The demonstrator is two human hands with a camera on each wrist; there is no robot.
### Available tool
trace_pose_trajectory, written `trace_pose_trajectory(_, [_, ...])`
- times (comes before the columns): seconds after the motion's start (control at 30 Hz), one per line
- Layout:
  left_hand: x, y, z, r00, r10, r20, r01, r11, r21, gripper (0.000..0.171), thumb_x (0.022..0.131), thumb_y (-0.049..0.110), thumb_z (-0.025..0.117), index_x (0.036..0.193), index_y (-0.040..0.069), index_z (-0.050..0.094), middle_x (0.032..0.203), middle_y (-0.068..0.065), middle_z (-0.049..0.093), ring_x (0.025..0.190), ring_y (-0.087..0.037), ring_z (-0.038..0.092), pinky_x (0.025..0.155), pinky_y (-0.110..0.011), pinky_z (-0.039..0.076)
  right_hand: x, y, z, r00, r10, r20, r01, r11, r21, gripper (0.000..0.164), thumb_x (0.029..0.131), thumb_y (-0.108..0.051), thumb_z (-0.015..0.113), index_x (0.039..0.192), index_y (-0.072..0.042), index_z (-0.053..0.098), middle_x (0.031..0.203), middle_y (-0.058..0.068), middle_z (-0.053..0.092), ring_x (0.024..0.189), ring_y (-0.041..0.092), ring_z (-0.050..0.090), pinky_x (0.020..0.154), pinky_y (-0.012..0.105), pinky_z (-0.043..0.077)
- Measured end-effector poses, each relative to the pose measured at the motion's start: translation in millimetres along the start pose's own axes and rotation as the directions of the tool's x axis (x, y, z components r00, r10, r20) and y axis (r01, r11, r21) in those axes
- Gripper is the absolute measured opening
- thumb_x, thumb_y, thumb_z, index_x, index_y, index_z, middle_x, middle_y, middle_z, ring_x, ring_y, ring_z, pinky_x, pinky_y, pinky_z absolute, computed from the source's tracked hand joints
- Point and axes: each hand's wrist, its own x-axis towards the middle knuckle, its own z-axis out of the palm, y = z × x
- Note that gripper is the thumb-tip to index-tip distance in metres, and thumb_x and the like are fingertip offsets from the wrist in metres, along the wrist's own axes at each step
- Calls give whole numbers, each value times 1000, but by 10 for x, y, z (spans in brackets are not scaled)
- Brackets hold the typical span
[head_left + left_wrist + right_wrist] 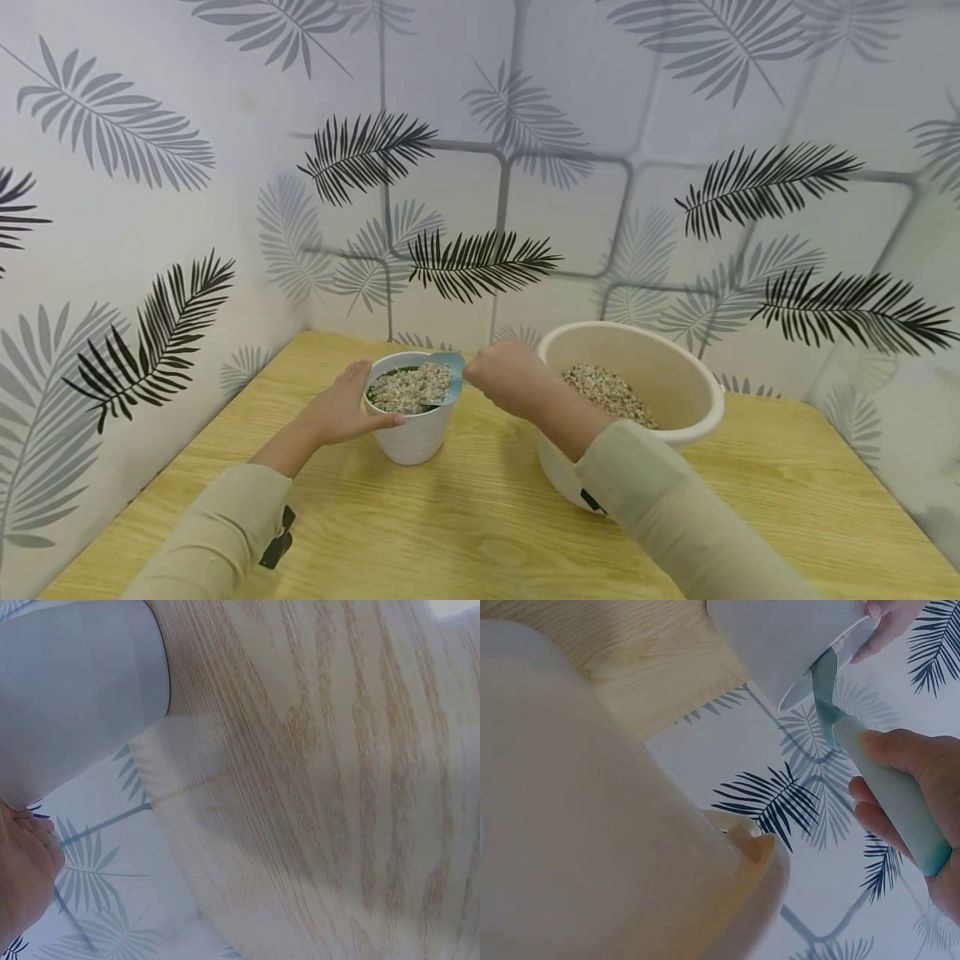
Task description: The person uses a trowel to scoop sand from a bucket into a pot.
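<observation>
Leaf-patterned wallpaper [450, 83] is seen behind a wood-grain table [465, 533], on which a white pot [414, 440] is clasped near its rim by the left hand [341, 412]. A blue-green trowel [892, 799] is gripped in the right hand [510, 377], its blade [455, 379] held at the pot's gravel [405, 392], while more of it is contained in a cream bucket [675, 375]

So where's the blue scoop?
In the head view, the blue scoop is near the middle, left of the cream bucket: the right hand holds it at the right rim of the white pot.
</observation>
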Motion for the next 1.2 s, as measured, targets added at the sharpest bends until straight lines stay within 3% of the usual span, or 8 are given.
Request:
trace_pose_trajectory(0.1, [2,-5,7,1000,6,-7,-6,1000,-1,108,77,61,61,143,-10,16,148,-31,21,138,-46,18,108,-60,26,3,-27,-4,1000,-9,1,9,998,-64,22,80,5,61,67,-13,64,59,-3,60,50,8,28,43,20,31])
trace_pose_trajectory(0.3, [10,-4,14,1000,12,-17,-12,1000,-9,106,77,61,61,143,-9,17,147,-31,22,137,-46,19,107,-60,28,-10,-63,24,993,-69,-98,47,976,-213,27,81,0,60,60,-17,60,56,-6,57,50,7,26,40,18,35])
trace_pose_trajectory(0.6, [11,-9,19,1000,13,-20,-13,1000,-14,105,77,61,61,143,-8,18,147,-31,24,137,-46,21,106,-60,28,-26,-106,-14,979,-132,-158,75,944,-321,19,84,-3,60,70,-14,66,60,-4,57,50,5,36,41,14,40])
trace_pose_trajectory(0.8, [9,-15,19,1000,3,-13,-3,1000,-13,105,78,61,61,144,-8,16,148,-30,23,137,-46,20,107,-60,28,-11,-105,-16,956,-166,-242,51,905,-422,20,85,-6,61,67,-13,64,60,-3,58,50,5,43,40,16,42])
trace_pose_trajectory(0.87, [8,-21,20,1000,3,-14,-3,1000,-15,105,78,61,61,144,-8,17,148,-30,23,138,-46,20,107,-61,28,-9,-103,-23,958,-171,-232,55,898,-436,19,86,-7,60,68,-13,64,62,-3,59,51,5,44,41,15,42])
trace_pose_trajectory(1.0, [6,-31,26,1000,8,-20,-9,1000,-10,104,77,61,61,143,-7,18,148,-30,24,137,-46,21,106,-60,28,-22,-92,-46,981,-125,-148,69,940,-333,14,88,-8,59,78,-11,67,68,-1,62,55,6,50,45,15,45])
trace_pose_trajectory(1.1, [6,-35,28,1000,9,-22,-9,1000,-1,105,77,61,61,143,-8,18,148,-30,24,137,-45,21,107,-60,28,-45,-72,-37,991,-51,-125,36,992,-119,10,87,-6,60,80,-10,67,70,0,65,56,10,54,47,19,46])
trace_pose_trajectory(1.2, [4,-29,23,1000,9,-24,-9,1000,-1,105,76,62,61,143,-7,18,147,-30,24,137,-45,23,105,-60,30,-72,-56,-10,991,24,-132,-10,995,101,9,82,-3,63,77,-10,67,67,0,65,52,10,48,46,19,40])
